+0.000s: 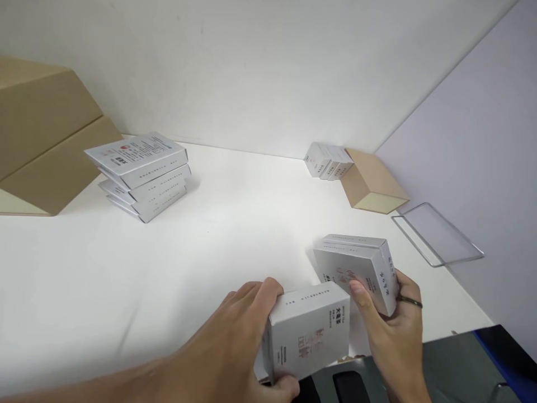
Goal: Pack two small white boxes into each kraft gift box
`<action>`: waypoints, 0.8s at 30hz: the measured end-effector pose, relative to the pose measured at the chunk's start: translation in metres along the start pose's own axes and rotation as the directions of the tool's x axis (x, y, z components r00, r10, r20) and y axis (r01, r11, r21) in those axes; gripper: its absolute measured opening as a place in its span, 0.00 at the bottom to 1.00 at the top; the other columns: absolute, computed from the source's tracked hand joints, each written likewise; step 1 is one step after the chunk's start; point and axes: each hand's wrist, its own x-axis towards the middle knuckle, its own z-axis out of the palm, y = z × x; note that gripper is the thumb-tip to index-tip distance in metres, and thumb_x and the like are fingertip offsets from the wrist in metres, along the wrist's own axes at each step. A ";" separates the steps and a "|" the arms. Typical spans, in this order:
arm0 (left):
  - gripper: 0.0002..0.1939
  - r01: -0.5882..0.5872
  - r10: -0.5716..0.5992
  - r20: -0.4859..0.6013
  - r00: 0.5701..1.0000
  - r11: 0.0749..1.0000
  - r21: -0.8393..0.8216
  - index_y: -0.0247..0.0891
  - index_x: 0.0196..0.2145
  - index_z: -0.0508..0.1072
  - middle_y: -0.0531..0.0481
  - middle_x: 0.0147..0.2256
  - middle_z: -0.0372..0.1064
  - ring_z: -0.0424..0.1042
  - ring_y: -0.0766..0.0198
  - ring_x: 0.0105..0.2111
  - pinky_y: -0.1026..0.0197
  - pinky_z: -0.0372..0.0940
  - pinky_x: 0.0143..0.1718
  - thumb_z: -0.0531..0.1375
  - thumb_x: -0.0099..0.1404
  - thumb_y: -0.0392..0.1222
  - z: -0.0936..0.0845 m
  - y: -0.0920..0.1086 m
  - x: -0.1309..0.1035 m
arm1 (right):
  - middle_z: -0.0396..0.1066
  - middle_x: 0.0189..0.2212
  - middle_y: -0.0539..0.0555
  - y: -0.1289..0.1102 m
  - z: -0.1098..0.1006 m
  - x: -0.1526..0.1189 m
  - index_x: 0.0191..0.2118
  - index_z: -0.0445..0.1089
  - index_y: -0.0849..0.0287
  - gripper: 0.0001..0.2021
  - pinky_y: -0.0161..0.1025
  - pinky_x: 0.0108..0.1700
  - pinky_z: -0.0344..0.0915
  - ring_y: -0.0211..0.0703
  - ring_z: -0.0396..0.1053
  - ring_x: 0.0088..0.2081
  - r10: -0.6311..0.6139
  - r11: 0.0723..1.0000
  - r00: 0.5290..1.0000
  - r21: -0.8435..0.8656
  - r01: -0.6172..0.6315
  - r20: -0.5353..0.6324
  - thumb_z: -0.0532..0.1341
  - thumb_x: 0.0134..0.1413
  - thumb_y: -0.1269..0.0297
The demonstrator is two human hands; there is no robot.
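Observation:
My left hand (235, 336) wraps round a white printed carton (312, 336) near the table's front edge, its fingers on the far side and the thumb below. A further white edge shows beneath this carton; whether it is a second carton I cannot tell. To the right, my right hand (396, 330) grips two thin white cartons (348, 274) pressed face to face, thumb on the near face. These are tilted, with red and black print toward me. The two held groups are close together, and the left carton partly covers the lower corner of the right ones.
On the white table (235, 224), a stack of several white cartons (146, 173) stands at the left, beside a large brown box (46, 129). Several more cartons (327, 159) lean by a small brown box (373, 182) at the back right. A wire frame (436, 235) rests against the side panel.

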 end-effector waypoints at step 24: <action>0.19 0.116 -0.065 -0.256 0.965 0.975 0.190 0.40 0.38 0.66 0.44 0.39 0.70 0.72 0.51 0.38 0.49 0.70 0.37 0.58 0.67 0.60 -0.053 -0.032 0.043 | 0.71 0.49 0.58 -0.026 0.010 -0.022 0.58 0.60 0.52 0.42 0.46 0.46 0.75 0.52 0.72 0.47 0.129 0.984 0.992 0.121 -0.129 0.009 0.71 0.42 0.35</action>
